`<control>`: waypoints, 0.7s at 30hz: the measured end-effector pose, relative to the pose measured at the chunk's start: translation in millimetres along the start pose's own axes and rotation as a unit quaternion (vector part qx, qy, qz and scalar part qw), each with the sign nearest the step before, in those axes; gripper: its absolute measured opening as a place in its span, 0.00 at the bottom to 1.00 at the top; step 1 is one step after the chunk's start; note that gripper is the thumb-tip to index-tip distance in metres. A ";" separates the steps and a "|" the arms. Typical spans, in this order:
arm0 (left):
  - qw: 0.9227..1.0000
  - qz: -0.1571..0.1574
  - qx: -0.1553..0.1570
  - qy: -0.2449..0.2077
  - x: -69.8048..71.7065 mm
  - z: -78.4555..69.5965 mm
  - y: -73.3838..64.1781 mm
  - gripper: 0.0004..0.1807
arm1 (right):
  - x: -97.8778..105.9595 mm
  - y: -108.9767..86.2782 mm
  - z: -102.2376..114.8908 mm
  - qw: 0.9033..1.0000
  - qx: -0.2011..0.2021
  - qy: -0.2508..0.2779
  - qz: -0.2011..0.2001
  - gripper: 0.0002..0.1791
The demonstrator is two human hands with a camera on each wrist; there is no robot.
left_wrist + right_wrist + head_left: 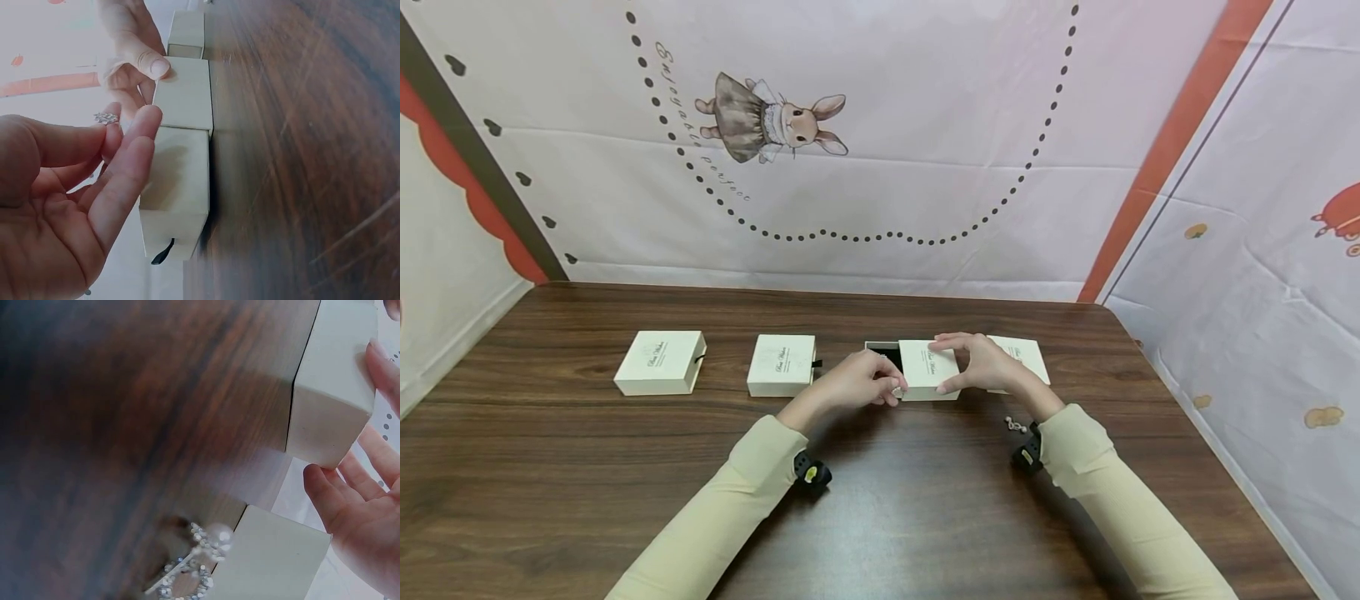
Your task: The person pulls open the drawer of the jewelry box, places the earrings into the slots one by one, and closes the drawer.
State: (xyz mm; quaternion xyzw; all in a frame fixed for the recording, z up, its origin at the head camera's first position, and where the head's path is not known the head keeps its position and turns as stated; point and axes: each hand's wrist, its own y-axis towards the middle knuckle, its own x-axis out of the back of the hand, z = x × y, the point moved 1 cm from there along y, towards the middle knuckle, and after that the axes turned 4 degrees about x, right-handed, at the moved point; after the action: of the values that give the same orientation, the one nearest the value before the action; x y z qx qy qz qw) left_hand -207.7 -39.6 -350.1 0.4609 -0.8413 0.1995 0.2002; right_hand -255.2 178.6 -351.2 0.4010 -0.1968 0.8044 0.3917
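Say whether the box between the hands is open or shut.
The box is open: in the head view, its tray sticks out past the cover, showing a dark inside.

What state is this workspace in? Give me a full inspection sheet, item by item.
Surface: dark brown wood-grain table, pale glare toward the front.
Job's things: cream rectangular box with printed lettering, drawer partly out; small silvery openwork ornament; silvery jewellery piece with pearl-like bead, loose on the table; three other cream boxes.
Clutter: nothing seen.
Hands: left hand pinches the ornament; right hand grips the partly open box.
Cables: nothing seen.
Surroundings: white printed sheet-like backdrop; black wrist-worn devices.
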 end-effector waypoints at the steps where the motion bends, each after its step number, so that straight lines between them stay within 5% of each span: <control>1: 1.000 -0.002 0.003 -0.008 0.6 0.6 0.4 0.10 | 0.0 0.1 0.0 1.000 0.000 -0.001 0.000 0.38; 21: 0.992 -0.049 0.026 -0.113 8.3 8.1 5.3 0.11 | 0.2 -0.4 0.6 1.000 -0.004 -0.005 -0.001 0.39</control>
State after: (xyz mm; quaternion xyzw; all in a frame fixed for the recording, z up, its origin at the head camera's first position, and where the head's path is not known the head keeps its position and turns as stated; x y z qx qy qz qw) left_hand -217.6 -47.0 -353.4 0.5263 -0.8294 0.1575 0.1012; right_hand -254.6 178.5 -350.6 0.4039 -0.2013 0.8011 0.3931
